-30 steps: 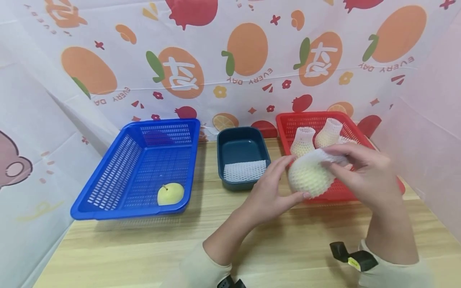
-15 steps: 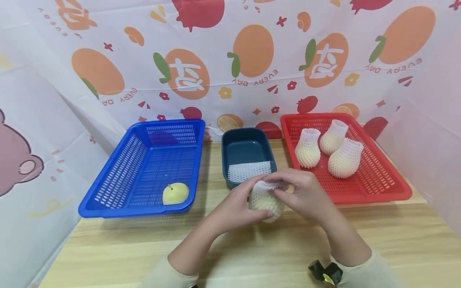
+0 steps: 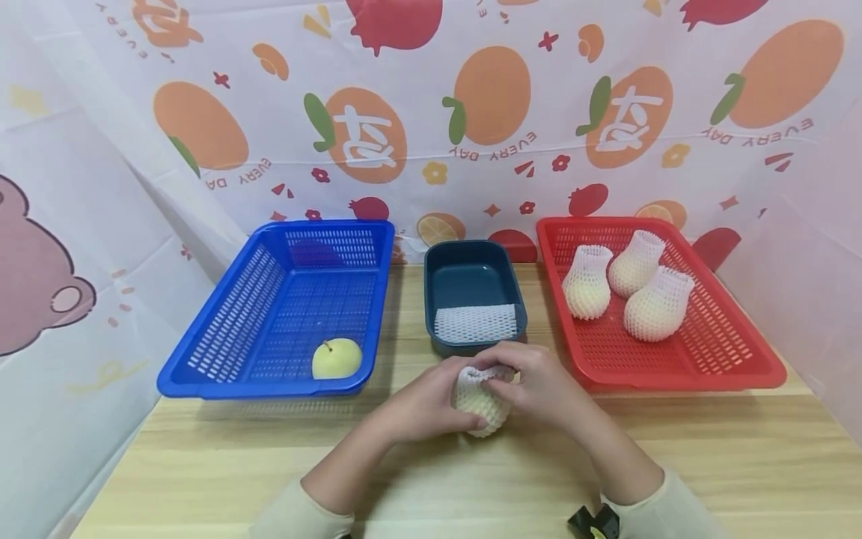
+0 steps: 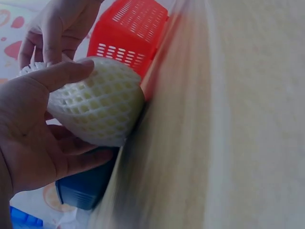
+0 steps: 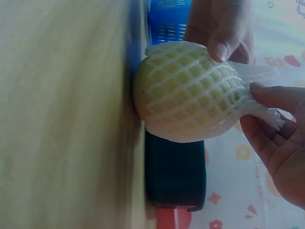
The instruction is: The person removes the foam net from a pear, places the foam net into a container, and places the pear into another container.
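A pale yellow-green pear point(image 5: 138, 90) sits inside a white foam net point(image 3: 480, 408), low over the wooden table near the middle. Its bare base shows at the net's lower opening in the right wrist view. My left hand point(image 3: 426, 400) grips the netted fruit from the side, thumb on the near face and fingers behind. With thumb and fingers, my right hand point(image 3: 542, 382) pinches the upper rim of the net, also seen in the right wrist view. Whether the base touches the table is hard to tell.
At left, a blue basket point(image 3: 176, 385) holds one bare pear point(image 3: 337, 358). A dark teal tray point(image 3: 471, 278) with flat foam nets point(image 3: 476, 323) stands behind my hands. The red basket point(image 3: 680, 378) at right contains three netted fruits point(image 3: 658, 305).
Both hands have brought the netted pear left and down from in front of the red basket to the table's middle. The head view has shifted slightly.
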`<state>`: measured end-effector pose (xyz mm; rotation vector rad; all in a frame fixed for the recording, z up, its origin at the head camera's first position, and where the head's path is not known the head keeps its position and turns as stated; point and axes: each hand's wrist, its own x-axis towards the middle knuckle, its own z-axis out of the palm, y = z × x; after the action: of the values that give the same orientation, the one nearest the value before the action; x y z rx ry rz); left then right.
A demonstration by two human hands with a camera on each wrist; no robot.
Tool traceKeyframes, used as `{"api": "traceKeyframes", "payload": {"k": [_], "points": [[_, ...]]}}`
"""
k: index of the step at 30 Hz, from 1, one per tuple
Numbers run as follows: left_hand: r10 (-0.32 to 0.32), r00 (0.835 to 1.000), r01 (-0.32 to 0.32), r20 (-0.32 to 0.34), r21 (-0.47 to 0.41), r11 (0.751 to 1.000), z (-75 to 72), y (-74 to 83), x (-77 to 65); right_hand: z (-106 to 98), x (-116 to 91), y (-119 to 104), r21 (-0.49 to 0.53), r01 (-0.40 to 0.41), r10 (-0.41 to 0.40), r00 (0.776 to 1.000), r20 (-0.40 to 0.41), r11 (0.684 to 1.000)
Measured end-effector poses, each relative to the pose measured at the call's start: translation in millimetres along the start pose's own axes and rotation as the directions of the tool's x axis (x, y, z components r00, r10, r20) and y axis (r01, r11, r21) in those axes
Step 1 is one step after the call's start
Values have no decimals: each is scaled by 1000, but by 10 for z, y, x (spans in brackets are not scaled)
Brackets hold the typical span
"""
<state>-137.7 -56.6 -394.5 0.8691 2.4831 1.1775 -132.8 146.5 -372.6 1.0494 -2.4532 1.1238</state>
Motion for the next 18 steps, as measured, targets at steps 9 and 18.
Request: {"api": "traceKeyframes", "payload": {"k": [9, 18], "points": [[-25, 999, 27, 28, -69, 997, -89, -84, -110, -116, -13, -14, 2, -181, 178, 967, 181, 983], [56, 992, -67, -109, -95, 993, -157, -54, -120, -239, -20, 43, -31, -327, 325, 917, 229, 944]]}}
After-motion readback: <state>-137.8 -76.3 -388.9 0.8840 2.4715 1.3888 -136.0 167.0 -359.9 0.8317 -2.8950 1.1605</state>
